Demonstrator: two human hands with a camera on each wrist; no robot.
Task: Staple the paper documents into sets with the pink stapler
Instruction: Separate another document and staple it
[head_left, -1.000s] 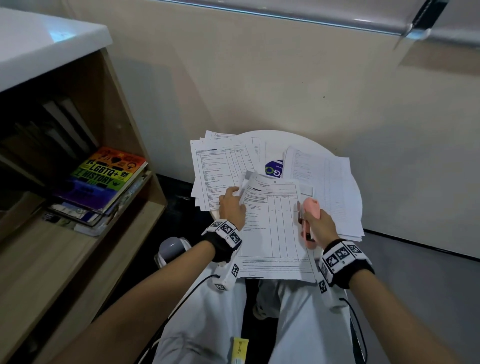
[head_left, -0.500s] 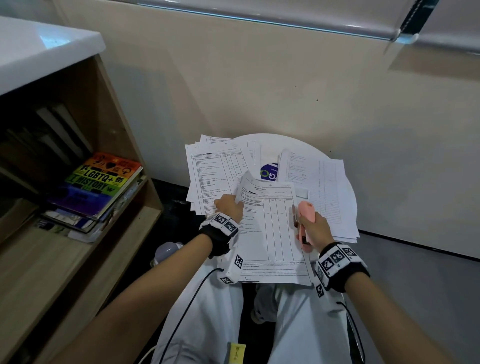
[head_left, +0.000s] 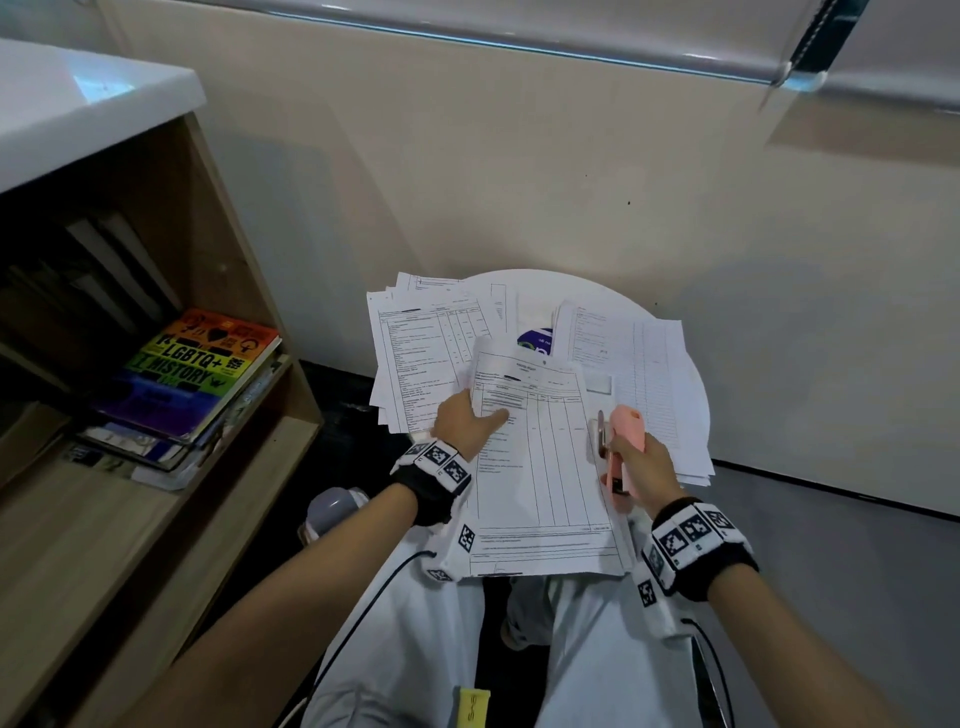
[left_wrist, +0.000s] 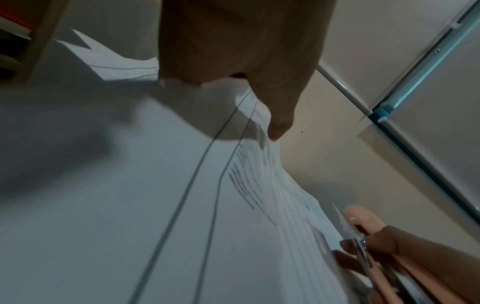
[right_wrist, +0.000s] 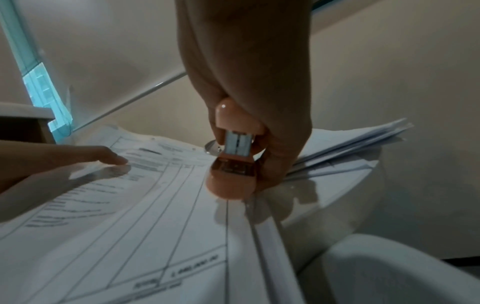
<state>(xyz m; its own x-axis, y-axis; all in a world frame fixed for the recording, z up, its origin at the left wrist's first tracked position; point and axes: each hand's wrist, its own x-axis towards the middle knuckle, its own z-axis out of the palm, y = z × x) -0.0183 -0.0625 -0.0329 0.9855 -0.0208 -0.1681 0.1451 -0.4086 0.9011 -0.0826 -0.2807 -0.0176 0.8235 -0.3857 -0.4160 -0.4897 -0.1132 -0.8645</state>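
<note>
Resting half on the small round white table and half over the person's lap, the white printed set of paper sheets sits between 2 hands. The left hand pinches its upper left edge, thumb on top. The right hand grips the pink plastic stapler just beside the set's right edge, not yet on a corner. If the sheets fan out under that light pinch, the staple could miss some pages or land crooked. More loose white paper piles flank the set on the table. Left of the table stands a wooden bookshelf holding a rainbow-covered book; a beige wall rises behind the table.
</note>
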